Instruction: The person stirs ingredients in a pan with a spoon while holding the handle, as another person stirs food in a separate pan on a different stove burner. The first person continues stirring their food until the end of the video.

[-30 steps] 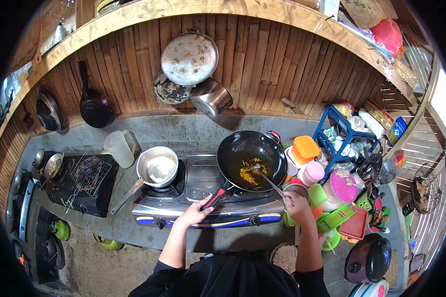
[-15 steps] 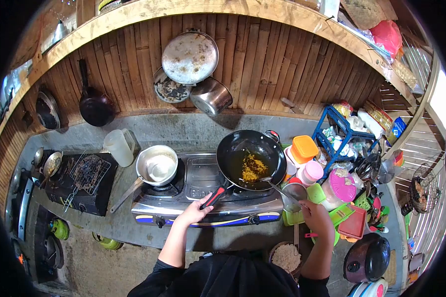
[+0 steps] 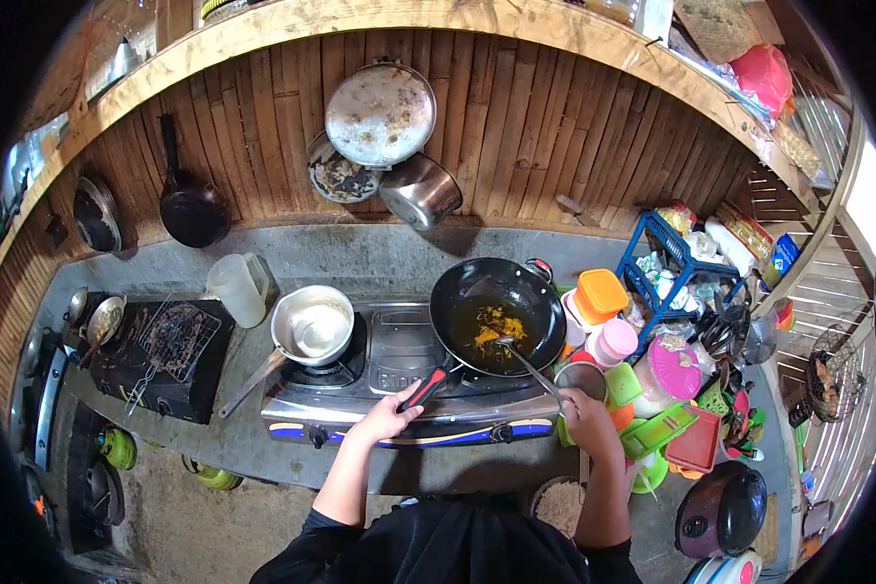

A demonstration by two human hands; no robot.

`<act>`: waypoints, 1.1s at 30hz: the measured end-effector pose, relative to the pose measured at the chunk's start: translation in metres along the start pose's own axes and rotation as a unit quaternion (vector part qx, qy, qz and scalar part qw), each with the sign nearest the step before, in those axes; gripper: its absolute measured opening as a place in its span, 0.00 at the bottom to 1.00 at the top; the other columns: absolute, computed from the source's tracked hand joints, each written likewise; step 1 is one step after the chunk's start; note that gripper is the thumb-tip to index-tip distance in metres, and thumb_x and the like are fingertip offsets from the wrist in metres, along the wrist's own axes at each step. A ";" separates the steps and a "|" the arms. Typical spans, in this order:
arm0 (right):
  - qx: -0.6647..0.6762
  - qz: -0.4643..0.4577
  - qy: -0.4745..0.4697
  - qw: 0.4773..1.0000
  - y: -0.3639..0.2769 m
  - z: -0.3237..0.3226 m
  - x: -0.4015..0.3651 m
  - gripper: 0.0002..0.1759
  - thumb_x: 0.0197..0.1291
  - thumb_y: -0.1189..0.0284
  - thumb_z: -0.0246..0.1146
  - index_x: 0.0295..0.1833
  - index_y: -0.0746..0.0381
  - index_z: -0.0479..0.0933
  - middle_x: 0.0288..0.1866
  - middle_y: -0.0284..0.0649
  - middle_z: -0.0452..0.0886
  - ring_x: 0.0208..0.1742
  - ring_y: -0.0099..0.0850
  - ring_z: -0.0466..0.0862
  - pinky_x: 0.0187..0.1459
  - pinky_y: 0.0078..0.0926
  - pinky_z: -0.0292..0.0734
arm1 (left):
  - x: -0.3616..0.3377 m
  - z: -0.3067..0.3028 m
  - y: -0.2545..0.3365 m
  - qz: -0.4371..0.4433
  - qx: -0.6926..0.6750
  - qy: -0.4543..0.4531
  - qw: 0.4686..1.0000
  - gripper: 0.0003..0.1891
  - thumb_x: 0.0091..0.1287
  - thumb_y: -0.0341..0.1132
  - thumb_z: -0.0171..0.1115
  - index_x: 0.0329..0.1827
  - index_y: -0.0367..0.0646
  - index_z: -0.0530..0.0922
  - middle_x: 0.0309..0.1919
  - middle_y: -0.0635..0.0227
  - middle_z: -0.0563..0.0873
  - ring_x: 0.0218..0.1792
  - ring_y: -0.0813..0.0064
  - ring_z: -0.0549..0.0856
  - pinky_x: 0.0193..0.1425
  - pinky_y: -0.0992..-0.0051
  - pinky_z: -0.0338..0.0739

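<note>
A black wok (image 3: 455,287) rests on the right burner of the gas stove (image 3: 399,346). Inside it, orange-yellow chopped food (image 3: 497,323) lies in dark oil. My left hand (image 3: 386,417) is wrapped round the wok's red and black handle (image 3: 424,386) at the stove's front edge. In my right hand (image 3: 586,420), right of the wok, is the handle of a metal spatula (image 3: 533,369). The spatula's head is in the food, and its exact shape is hard to make out.
A light saucepan (image 3: 311,326) with a long handle stands on the left burner. Beyond it are a translucent jug (image 3: 236,292) and a grill rack (image 3: 175,336). Plastic tubs, an orange container (image 3: 602,295) and a blue rack (image 3: 686,255) crowd the right side, near a rice cooker (image 3: 720,511).
My right hand has moved left and slightly forward with the spatula. Its head has gone further into the food, which is now more spread and broken up. My left hand keeps its grip.
</note>
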State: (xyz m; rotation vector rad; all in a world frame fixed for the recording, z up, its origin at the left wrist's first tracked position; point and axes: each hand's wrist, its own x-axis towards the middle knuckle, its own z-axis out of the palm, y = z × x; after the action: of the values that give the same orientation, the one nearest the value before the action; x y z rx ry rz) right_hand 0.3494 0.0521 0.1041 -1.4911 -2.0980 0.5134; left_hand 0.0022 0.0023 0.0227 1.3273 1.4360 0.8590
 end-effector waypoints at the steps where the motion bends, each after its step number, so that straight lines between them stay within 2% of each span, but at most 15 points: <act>1: 0.016 -0.010 0.003 1.000 0.003 0.006 0.004 0.13 0.60 0.73 0.53 0.50 0.64 0.75 0.39 0.55 0.80 0.42 0.51 0.81 0.45 0.38 0.75 | 0.001 0.000 -0.005 0.000 0.000 0.001 1.000 0.30 0.65 0.33 0.60 0.70 0.58 0.62 0.59 0.75 0.76 0.23 0.86 0.68 0.28 0.81 0.70; 7: 0.044 -0.018 0.032 0.998 0.011 0.036 0.033 0.14 0.62 0.72 0.53 0.51 0.64 0.75 0.39 0.56 0.80 0.43 0.50 0.81 0.44 0.37 0.75 | 0.002 -0.004 -0.005 -0.045 0.006 -0.025 0.999 0.30 0.64 0.33 0.60 0.70 0.57 0.62 0.59 0.71 0.76 0.25 0.86 0.70 0.31 0.82 0.71; 10: 0.030 0.006 0.044 0.999 0.014 0.044 0.048 0.13 0.63 0.71 0.52 0.51 0.62 0.74 0.39 0.54 0.80 0.43 0.50 0.80 0.45 0.40 0.74 | -0.001 -0.002 -0.002 0.018 0.021 0.004 1.000 0.30 0.64 0.33 0.60 0.70 0.55 0.62 0.57 0.68 0.78 0.30 0.84 0.74 0.38 0.81 0.73; 13: 0.007 0.019 0.054 0.998 0.016 0.046 0.054 0.14 0.63 0.69 0.51 0.51 0.61 0.74 0.40 0.53 0.80 0.43 0.51 0.80 0.46 0.44 0.74 | -0.005 -0.003 0.010 -0.009 0.020 0.000 1.000 0.29 0.65 0.33 0.60 0.70 0.53 0.63 0.57 0.67 0.78 0.37 0.81 0.76 0.46 0.80 0.73; 15: -0.006 0.020 0.055 0.998 0.025 0.048 0.056 0.14 0.63 0.68 0.51 0.51 0.60 0.74 0.40 0.53 0.80 0.43 0.51 0.80 0.46 0.45 0.74 | -0.007 -0.005 0.020 -0.112 0.003 -0.033 0.993 0.29 0.65 0.33 0.60 0.70 0.51 0.63 0.59 0.66 0.77 0.44 0.80 0.76 0.54 0.80 0.70; 16: -0.015 0.000 0.064 0.998 0.034 0.050 0.057 0.14 0.63 0.68 0.51 0.52 0.60 0.73 0.40 0.53 0.80 0.43 0.51 0.80 0.46 0.45 0.74 | -0.006 -0.005 0.014 -0.112 0.002 -0.033 0.993 0.29 0.65 0.33 0.60 0.70 0.51 0.63 0.59 0.66 0.77 0.44 0.80 0.76 0.54 0.80 0.70; 18: -0.026 -0.018 0.073 0.997 0.041 0.048 0.054 0.14 0.63 0.68 0.51 0.52 0.60 0.73 0.40 0.53 0.80 0.43 0.51 0.80 0.45 0.45 0.74 | -0.005 -0.003 0.006 0.013 0.024 0.008 1.000 0.29 0.65 0.33 0.60 0.70 0.51 0.63 0.62 0.66 0.74 0.47 0.80 0.76 0.56 0.80 0.69; 19: -0.037 -0.012 0.066 0.997 0.040 0.043 0.050 0.14 0.63 0.68 0.51 0.52 0.60 0.73 0.39 0.53 0.80 0.43 0.51 0.80 0.45 0.46 0.74 | -0.006 -0.002 0.008 0.013 0.024 0.007 1.000 0.29 0.65 0.33 0.60 0.70 0.51 0.63 0.62 0.66 0.74 0.47 0.80 0.76 0.56 0.80 0.69; 21: -0.050 -0.005 0.060 0.997 0.033 0.031 0.041 0.15 0.63 0.68 0.51 0.53 0.60 0.73 0.39 0.53 0.80 0.43 0.52 0.80 0.45 0.47 0.74 | -0.009 -0.004 0.017 -0.072 -0.026 -0.014 0.997 0.29 0.65 0.33 0.60 0.70 0.49 0.62 0.65 0.64 0.71 0.58 0.77 0.73 0.62 0.79 0.64; 24: -0.022 0.023 0.035 0.999 0.024 0.011 0.023 0.14 0.63 0.68 0.51 0.51 0.60 0.74 0.38 0.54 0.80 0.42 0.53 0.80 0.44 0.47 0.74 | -0.004 -0.002 0.002 0.000 0.003 0.003 1.000 0.29 0.65 0.34 0.60 0.70 0.51 0.63 0.65 0.64 0.71 0.52 0.77 0.77 0.58 0.79 0.68; 26: -0.005 -0.026 0.056 0.998 0.024 0.003 0.011 0.13 0.62 0.70 0.52 0.49 0.62 0.75 0.36 0.56 0.80 0.41 0.53 0.80 0.43 0.47 0.74 | 0.000 -0.003 -0.009 0.007 0.007 -0.001 1.000 0.29 0.65 0.34 0.60 0.70 0.52 0.63 0.63 0.64 0.73 0.49 0.78 0.78 0.56 0.80 0.69; 28: -0.012 -0.008 0.041 0.999 0.018 -0.007 0.001 0.13 0.61 0.72 0.53 0.48 0.64 0.75 0.37 0.56 0.80 0.41 0.53 0.80 0.43 0.44 0.74 | -0.002 -0.004 0.001 0.014 0.011 -0.004 1.000 0.29 0.65 0.34 0.60 0.70 0.52 0.63 0.62 0.64 0.74 0.45 0.78 0.79 0.54 0.80 0.70; 30: -0.019 0.009 0.026 0.999 0.010 -0.018 -0.008 0.12 0.60 0.73 0.54 0.48 0.65 0.76 0.38 0.56 0.80 0.41 0.52 0.81 0.43 0.40 0.75 | -0.005 -0.006 0.012 -0.125 -0.008 -0.040 0.991 0.30 0.65 0.35 0.61 0.70 0.52 0.62 0.59 0.62 0.76 0.48 0.75 0.79 0.57 0.79 0.69; 31: -0.027 0.021 0.008 0.999 0.006 -0.023 -0.012 0.12 0.60 0.73 0.54 0.48 0.65 0.76 0.37 0.56 0.80 0.41 0.51 0.81 0.42 0.40 0.75 | -0.005 -0.006 0.014 -0.125 -0.007 -0.041 0.991 0.30 0.65 0.35 0.61 0.70 0.52 0.62 0.59 0.62 0.76 0.48 0.75 0.79 0.57 0.79 0.69; 33: -0.035 0.034 -0.010 0.999 -0.004 -0.034 -0.020 0.12 0.60 0.73 0.55 0.47 0.65 0.76 0.37 0.55 0.80 0.41 0.51 0.81 0.42 0.39 0.75 | -0.006 -0.005 0.015 -0.149 -0.032 -0.037 0.988 0.30 0.64 0.35 0.61 0.70 0.49 0.62 0.60 0.60 0.76 0.59 0.73 0.74 0.65 0.78 0.61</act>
State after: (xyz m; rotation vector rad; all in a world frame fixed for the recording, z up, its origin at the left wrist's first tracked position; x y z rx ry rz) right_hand 0.3726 0.0329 0.1298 -1.6075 -2.1077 0.4858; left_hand 0.0021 -0.0002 0.0396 1.0522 1.4888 0.6463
